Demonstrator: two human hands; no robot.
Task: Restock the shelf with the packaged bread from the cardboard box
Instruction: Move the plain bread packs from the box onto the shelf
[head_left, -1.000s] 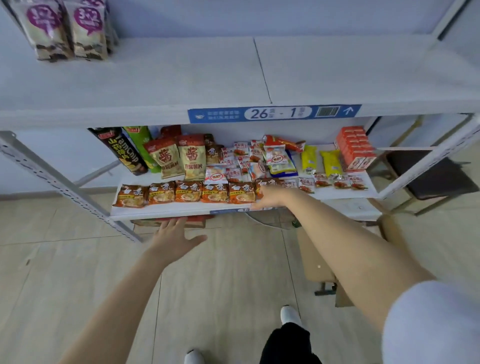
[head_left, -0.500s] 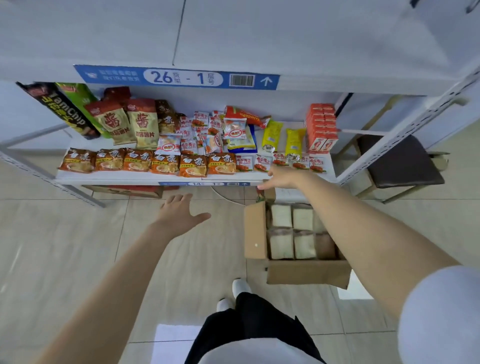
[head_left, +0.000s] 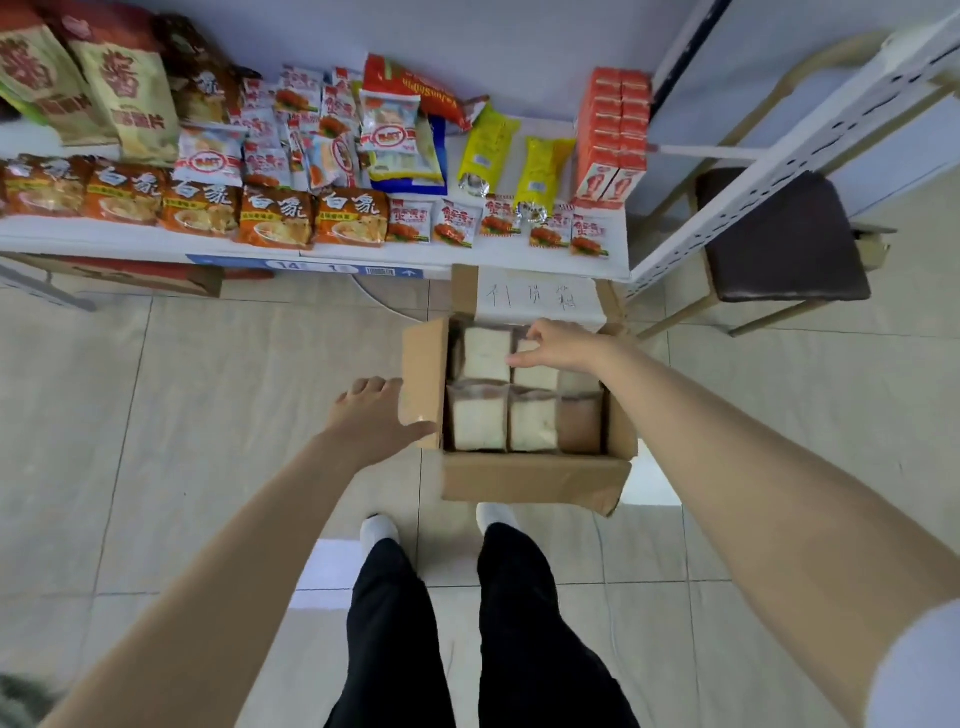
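Chip bags (head_left: 31, 78) partly beyond the top-left edge, shelf label (head_left: 311, 268) illegibly blurry, rear bread pack (head_left: 535, 376) half under right hand (head_left: 558, 345).

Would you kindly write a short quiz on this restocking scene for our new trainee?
1. True or false: the cardboard box stands on the shelf.
2. The right hand curls its fingers onto: A) a bread pack in the box's far row; B) a noodle packet; C) the chair.
3. Fill in: the left hand is at the box's ___ flap.

Key: 1 false, it stands on the floor; 2 A; 3 left.
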